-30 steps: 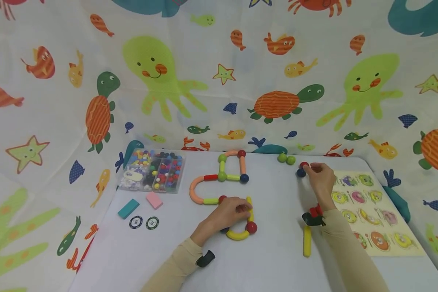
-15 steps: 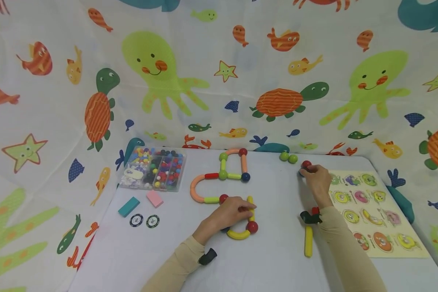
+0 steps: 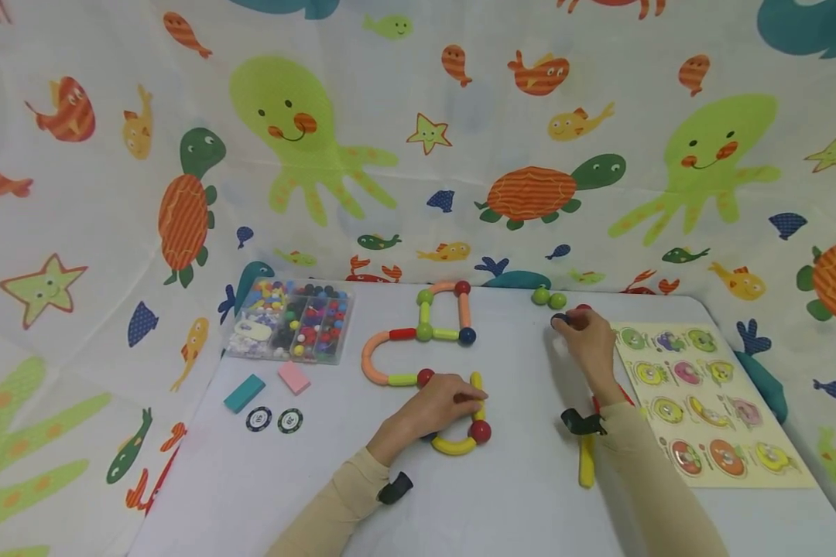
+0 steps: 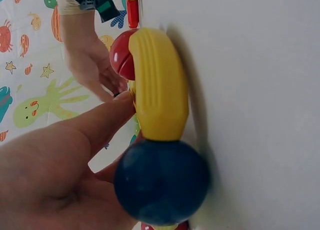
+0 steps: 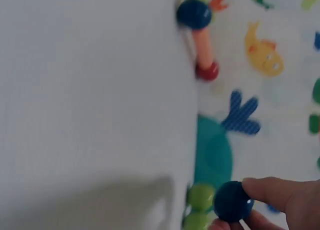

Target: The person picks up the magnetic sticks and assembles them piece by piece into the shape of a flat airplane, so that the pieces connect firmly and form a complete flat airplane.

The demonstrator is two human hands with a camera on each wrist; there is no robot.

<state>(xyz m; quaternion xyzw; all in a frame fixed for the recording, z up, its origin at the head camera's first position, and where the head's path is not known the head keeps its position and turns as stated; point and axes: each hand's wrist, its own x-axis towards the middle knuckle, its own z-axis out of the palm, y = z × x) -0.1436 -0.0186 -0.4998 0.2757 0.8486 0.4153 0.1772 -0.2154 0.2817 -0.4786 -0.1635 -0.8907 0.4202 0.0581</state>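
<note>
My right hand [image 3: 590,348] pinches a dark blue ball [image 5: 232,201] between thumb and fingers, over the right part of the table. A red ball [image 3: 583,308] shows just behind that hand. My left hand [image 3: 432,404] pinches the straight yellow magnetic stick [image 3: 477,387] of the chain, its fingers covering part of it. Joined to that stick is a red ball [image 3: 481,431], then a curved yellow stick [image 4: 159,84] that ends at a navy ball [image 4: 161,182]. Another red ball [image 3: 426,377] sits behind the left hand, joined to a lime stick [image 3: 402,381].
Farther back lies a closed loop of sticks and balls [image 3: 464,312]. Two green balls [image 3: 549,298] sit at the back edge. A loose yellow stick [image 3: 586,464] lies by the right forearm, near a fruit picture board [image 3: 641,402]. A bead box [image 3: 289,321], blocks and chips are left.
My right hand has taken the dark blue ball away from beside the red one, moving it left. My left hand stays at the yellow stick.
</note>
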